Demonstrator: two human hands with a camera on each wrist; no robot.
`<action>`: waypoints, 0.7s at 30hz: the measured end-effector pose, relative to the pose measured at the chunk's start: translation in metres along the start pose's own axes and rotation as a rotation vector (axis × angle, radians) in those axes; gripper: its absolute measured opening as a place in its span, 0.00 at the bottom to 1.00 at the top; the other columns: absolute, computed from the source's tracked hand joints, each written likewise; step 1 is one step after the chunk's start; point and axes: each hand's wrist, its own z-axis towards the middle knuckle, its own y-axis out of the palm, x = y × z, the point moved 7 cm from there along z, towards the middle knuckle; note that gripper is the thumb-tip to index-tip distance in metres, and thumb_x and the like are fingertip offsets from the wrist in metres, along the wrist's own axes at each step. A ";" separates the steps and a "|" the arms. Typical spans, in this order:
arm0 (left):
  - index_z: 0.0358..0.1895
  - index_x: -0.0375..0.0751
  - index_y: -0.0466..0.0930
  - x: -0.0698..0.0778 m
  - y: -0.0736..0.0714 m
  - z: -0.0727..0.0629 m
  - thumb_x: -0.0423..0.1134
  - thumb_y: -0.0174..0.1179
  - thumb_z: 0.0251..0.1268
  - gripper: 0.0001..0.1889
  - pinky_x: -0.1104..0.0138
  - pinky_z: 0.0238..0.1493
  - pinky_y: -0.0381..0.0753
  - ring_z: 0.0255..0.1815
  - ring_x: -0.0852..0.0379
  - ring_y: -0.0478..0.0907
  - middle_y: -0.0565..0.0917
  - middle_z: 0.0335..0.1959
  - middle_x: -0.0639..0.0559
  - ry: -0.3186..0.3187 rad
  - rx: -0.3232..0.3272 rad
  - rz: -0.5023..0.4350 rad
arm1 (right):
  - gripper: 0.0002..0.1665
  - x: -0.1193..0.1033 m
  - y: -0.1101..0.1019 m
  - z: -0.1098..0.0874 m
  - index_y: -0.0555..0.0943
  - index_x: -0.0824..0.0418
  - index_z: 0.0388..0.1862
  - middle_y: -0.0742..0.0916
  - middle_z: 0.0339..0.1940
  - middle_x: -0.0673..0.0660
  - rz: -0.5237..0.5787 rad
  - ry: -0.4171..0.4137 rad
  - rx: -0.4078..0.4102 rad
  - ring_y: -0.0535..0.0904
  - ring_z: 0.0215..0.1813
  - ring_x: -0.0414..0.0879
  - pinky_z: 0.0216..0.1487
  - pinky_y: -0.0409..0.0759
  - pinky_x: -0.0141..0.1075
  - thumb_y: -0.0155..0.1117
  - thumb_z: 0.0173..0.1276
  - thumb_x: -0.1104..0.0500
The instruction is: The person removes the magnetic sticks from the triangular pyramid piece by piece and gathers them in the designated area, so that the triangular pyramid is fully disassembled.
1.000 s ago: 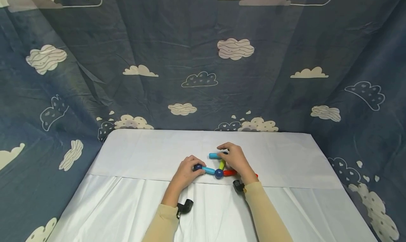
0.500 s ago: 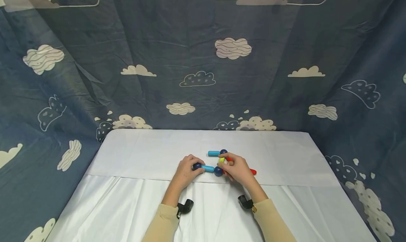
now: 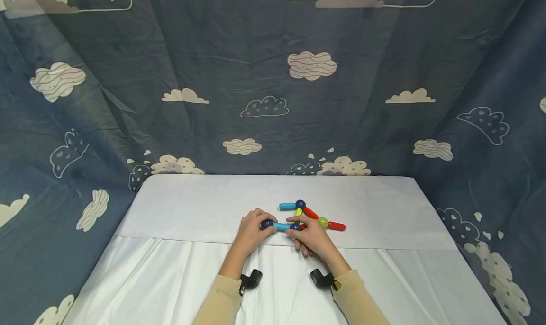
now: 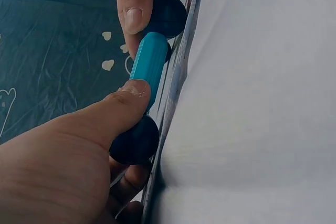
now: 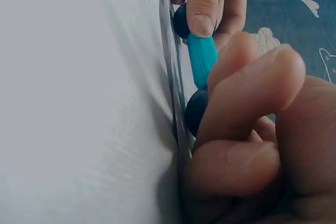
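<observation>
Your right hand (image 3: 313, 236) slid to pinch the navy ball (image 3: 295, 226) right of the blue rod (image 3: 281, 227), lower centre, left hand (image 3: 250, 230) gripping its other end, probably for steadiness.

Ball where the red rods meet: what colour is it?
Green; the ball shows best in the head view.

Head view: soft even light, white cloth (image 3: 153, 277) bright, far backdrop (image 3: 204, 45) dim, mostly sharp. Wrist views: darker, bluish cast, soft detail, cloth washed to flat grey.
</observation>
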 end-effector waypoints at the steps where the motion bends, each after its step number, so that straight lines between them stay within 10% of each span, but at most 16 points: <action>1: 0.52 0.57 0.89 -0.001 0.000 0.000 0.50 0.72 0.69 0.12 0.49 0.65 0.74 0.59 0.50 0.80 0.85 0.52 0.54 -0.003 -0.008 -0.010 | 0.27 0.000 0.001 0.000 0.83 0.52 0.67 0.82 0.14 0.53 -0.009 0.001 0.005 0.72 0.08 0.41 0.14 0.70 0.31 0.75 0.71 0.51; 8: 0.61 0.52 0.85 -0.011 -0.007 0.001 0.44 0.78 0.62 0.24 0.49 0.65 0.81 0.58 0.50 0.82 0.87 0.55 0.51 -0.061 -0.050 -0.099 | 0.22 -0.005 0.006 0.000 0.86 0.54 0.62 0.82 0.12 0.54 -0.076 0.000 0.066 0.72 0.07 0.41 0.14 0.70 0.30 0.75 0.71 0.52; 21: 0.54 0.48 0.88 -0.015 -0.006 0.002 0.43 0.78 0.62 0.18 0.51 0.61 0.82 0.51 0.54 0.83 0.89 0.48 0.53 -0.075 -0.023 -0.164 | 0.16 -0.004 0.007 -0.002 0.86 0.56 0.56 0.81 0.12 0.53 -0.090 -0.036 0.110 0.72 0.08 0.41 0.15 0.72 0.29 0.74 0.73 0.54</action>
